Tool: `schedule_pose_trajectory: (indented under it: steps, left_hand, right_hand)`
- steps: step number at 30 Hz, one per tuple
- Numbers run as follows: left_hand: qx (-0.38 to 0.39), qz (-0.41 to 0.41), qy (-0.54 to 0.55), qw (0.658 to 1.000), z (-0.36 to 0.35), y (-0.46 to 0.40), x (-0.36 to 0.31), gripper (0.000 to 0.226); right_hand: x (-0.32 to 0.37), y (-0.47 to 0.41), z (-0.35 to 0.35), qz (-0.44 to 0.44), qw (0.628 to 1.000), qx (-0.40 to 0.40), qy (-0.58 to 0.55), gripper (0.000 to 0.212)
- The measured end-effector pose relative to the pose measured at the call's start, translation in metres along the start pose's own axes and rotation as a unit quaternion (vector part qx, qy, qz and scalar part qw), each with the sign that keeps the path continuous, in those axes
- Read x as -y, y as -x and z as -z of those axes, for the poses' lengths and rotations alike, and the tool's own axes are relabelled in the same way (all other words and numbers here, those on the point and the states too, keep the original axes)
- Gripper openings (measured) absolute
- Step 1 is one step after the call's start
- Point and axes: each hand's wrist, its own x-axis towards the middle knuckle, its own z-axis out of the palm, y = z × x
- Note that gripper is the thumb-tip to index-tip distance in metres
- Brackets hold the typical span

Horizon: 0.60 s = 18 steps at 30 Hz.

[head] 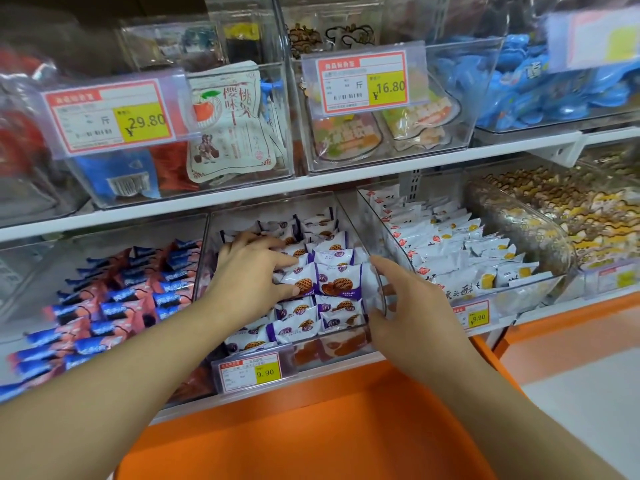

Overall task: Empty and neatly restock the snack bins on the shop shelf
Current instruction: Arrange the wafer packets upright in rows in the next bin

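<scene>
Snack bin [349, 216], clear hard plastic w/ rounded front corners, sits mid-frame on lower shelf, packed w/ small glossy white-and-purple pillow packets [337, 282] showing round waffle-pattern biscuits; too many to count, laid in rough rows.

Left hand [249, 271] fingers spread & slightly bent, tips pressing down on packets at centre of bin, thumb against one packet's edge; nothing clearly lifted. Forearm runs out to lower left of frame.

Right hand [412, 306] fingers curved round bin's right front corner, thumb on rim, gripping clear wall. Forearm runs out to lower right.

Price tag [254, 372] in clear holder clipped on bin front, red border, yellow patch, reads 9.90.

Lower shelf, 4 bins visible: left bin w/ shiny blue-and-pink twist-end wrappers [114, 303]; task bin; right of it a bin of white packets w/ yellow print [460, 251]; far right a bin of crinkly gold-brown-patterned packs [568, 209].

Upper shelf [346, 178], white flat edge: clear bins w/ flat pouches, one white pouch w/ peach drawing [228, 123] upper centre-left, blue packs [540, 88] upper right. 2 readable tags up there: 29.80 [114, 116] & 16.80 [363, 83]; 3rd at upper right too blurred.

Orange smooth ledge [311, 427] across bottom of frame.
</scene>
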Motion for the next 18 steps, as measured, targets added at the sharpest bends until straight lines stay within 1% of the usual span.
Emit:
schedule_pose_trajectory:
  steps: [3, 6, 7, 9, 11, 12, 13, 15, 17, 18]
  left_hand:
    - [-0.013, 0.0, 0.029, 0.999, 0.004, 0.009, 0.002, 0.057]
    - [-0.058, -0.023, 0.107, 0.992, 0.011, 0.031, -0.005, 0.05]
    - [-0.078, -0.04, 0.141, 0.986, 0.014, 0.043, -0.01, 0.045]
    - [-0.084, -0.081, 0.223, 0.968, 0.015, 0.073, -0.024, 0.034]
    - [-0.032, -0.106, 0.309, 0.945, -0.002, 0.109, -0.04, 0.025]
    - [0.003, -0.112, 0.336, 0.935, -0.015, 0.123, -0.047, 0.024]
    - [0.039, -0.115, 0.35, 0.929, -0.034, 0.138, -0.052, 0.023]
    - [0.108, -0.111, 0.349, 0.924, -0.083, 0.16, -0.061, 0.023]
    - [0.178, -0.098, 0.329, 0.922, -0.137, 0.177, -0.069, 0.024]
    - [0.21, -0.096, 0.321, 0.919, -0.163, 0.184, -0.074, 0.026]
  right_hand:
    - [-0.001, 0.001, 0.004, 0.005, 1.0, 0.01, -0.017, 0.06]
    - [0.003, 0.005, 0.015, -0.008, 1.0, 0.018, -0.014, 0.065]
    - [0.004, 0.006, 0.023, -0.015, 1.0, 0.017, 0.0, 0.061]
    - [0.003, 0.01, 0.044, -0.023, 0.998, 0.041, 0.033, 0.042]
    - [-0.001, 0.018, 0.062, -0.03, 0.993, 0.105, 0.044, 0.021]
    - [-0.007, 0.022, 0.066, -0.034, 0.988, 0.145, 0.029, 0.017]
    - [-0.017, 0.029, 0.064, -0.053, 0.98, 0.19, 0.013, 0.018]
    - [-0.047, 0.043, 0.045, -0.111, 0.951, 0.288, 0.002, 0.026]
    - [-0.092, 0.059, 0.014, -0.159, 0.908, 0.385, 0.045, 0.036]
    - [-0.121, 0.069, -0.003, -0.17, 0.881, 0.433, 0.086, 0.043]
